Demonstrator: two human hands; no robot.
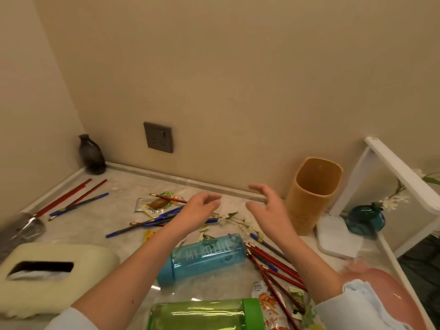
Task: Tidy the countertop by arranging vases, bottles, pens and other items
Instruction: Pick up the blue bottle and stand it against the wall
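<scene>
grey wall socket (158, 137) above the counter, white shelf frame (402, 172) at right

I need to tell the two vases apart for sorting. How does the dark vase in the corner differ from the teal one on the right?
The dark vase is grey-brown, tall and narrow; the teal vase is blue-green, squat and round. The dark vase holds nothing visible, while the teal vase carries a stem with white flowers. The dark vase stands in the open left corner; the teal vase sits under the white shelf. Both stand upright.

Pale blue sleeves (352, 303) pushed up past bare forearms; no rings, no watch.
</scene>
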